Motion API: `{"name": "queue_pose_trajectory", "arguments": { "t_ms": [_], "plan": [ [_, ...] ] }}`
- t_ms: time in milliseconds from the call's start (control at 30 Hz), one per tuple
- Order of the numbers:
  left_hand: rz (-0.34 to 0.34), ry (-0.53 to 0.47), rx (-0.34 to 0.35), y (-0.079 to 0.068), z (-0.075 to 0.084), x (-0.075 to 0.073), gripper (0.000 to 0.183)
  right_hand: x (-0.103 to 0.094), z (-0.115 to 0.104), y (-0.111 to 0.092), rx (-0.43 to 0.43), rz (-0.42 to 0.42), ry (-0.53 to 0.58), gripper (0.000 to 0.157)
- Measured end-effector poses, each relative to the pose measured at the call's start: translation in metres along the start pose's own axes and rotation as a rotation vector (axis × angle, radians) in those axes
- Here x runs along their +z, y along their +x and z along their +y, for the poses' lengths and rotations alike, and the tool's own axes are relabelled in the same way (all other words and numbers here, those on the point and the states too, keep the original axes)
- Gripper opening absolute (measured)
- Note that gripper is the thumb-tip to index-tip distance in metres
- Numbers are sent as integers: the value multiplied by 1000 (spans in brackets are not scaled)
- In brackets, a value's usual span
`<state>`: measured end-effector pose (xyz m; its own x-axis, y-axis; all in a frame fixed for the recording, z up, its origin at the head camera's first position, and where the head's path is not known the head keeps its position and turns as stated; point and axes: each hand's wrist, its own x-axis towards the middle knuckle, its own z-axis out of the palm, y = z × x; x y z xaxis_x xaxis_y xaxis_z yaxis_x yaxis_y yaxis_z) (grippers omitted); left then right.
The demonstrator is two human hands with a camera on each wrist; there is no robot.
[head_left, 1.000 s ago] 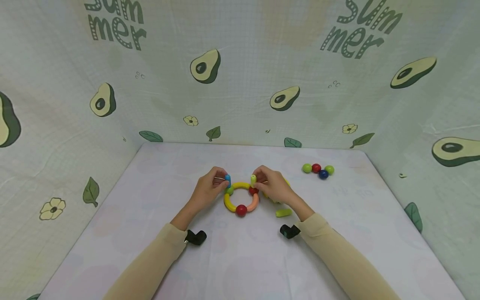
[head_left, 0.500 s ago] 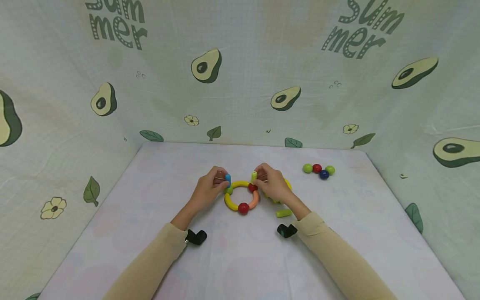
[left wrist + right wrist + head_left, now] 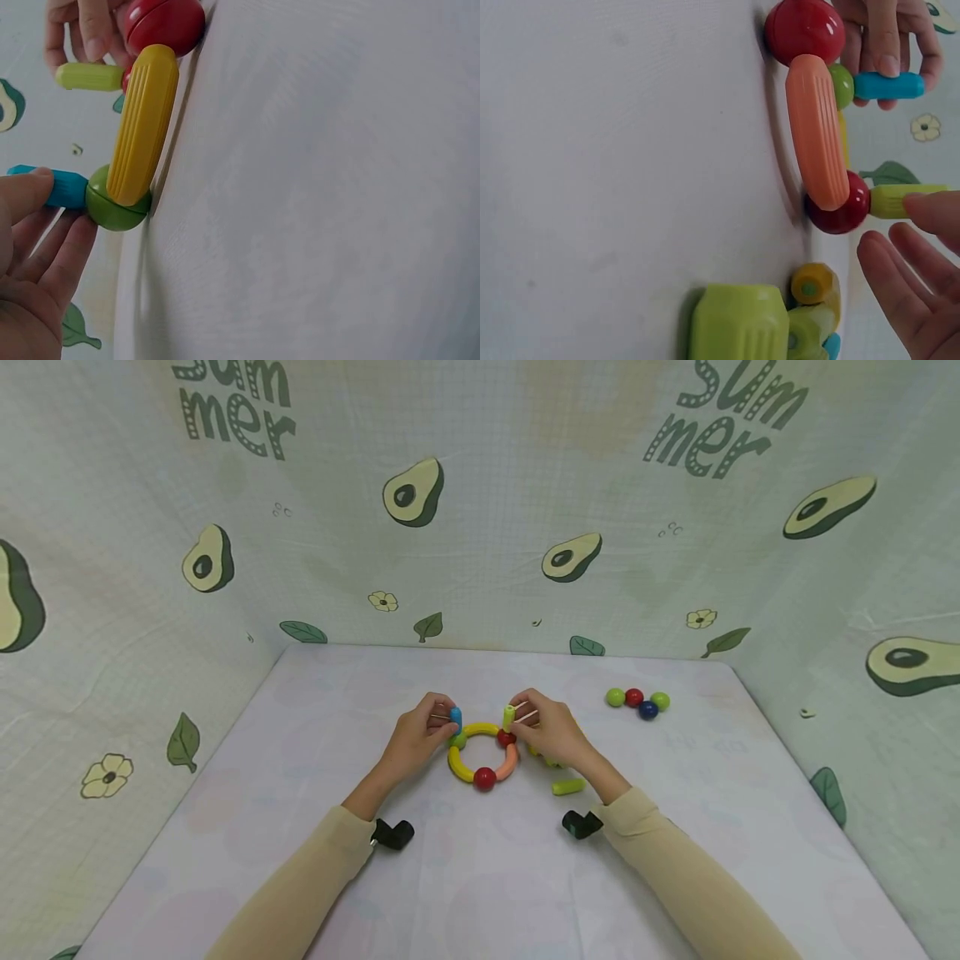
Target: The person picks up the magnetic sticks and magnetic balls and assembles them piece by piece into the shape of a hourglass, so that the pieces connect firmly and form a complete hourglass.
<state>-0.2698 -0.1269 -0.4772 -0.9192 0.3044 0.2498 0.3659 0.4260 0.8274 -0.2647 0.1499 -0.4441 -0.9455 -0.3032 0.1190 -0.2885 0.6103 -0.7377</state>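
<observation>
On the table lies a ring of magnetic building pieces: a near red ball [image 3: 484, 778], a yellow curved stick [image 3: 142, 124], an orange curved stick [image 3: 816, 131], a far yellow stick [image 3: 480, 728], a green ball [image 3: 112, 206] and a second red ball [image 3: 844, 206]. My left hand [image 3: 415, 737] pinches a blue stick [image 3: 69, 189] that stands upright on the green ball, touching it. Across the ring, my right hand [image 3: 553, 732] pinches a lime stick [image 3: 889, 201], upright on the far-right red ball.
A loose lime stick [image 3: 567, 787] lies near my right wrist. Yellow and other sticks [image 3: 812, 285] are heaped beyond it, partly hidden by my right hand in the head view. Farther back right sit a blue ball [image 3: 648, 710], a red ball [image 3: 634, 697] and two green balls [image 3: 616, 697].
My right hand rose slightly, then came back down with the lime stick. The ring's near red ball shifted a little right, then slightly back. My left hand stays put, pinching the blue stick.
</observation>
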Motion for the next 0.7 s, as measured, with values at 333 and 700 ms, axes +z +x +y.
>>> {"name": "queue_pose_trajectory", "arguments": {
  "t_ms": [333,700],
  "plan": [
    [-12,1,3,-1,2,-1,29,-30,8,-22,-95,-88,-109,32],
    [-14,18,0,-1,1,-2,29,-52,24,-61,-139,-224,-200,26]
  ]
}}
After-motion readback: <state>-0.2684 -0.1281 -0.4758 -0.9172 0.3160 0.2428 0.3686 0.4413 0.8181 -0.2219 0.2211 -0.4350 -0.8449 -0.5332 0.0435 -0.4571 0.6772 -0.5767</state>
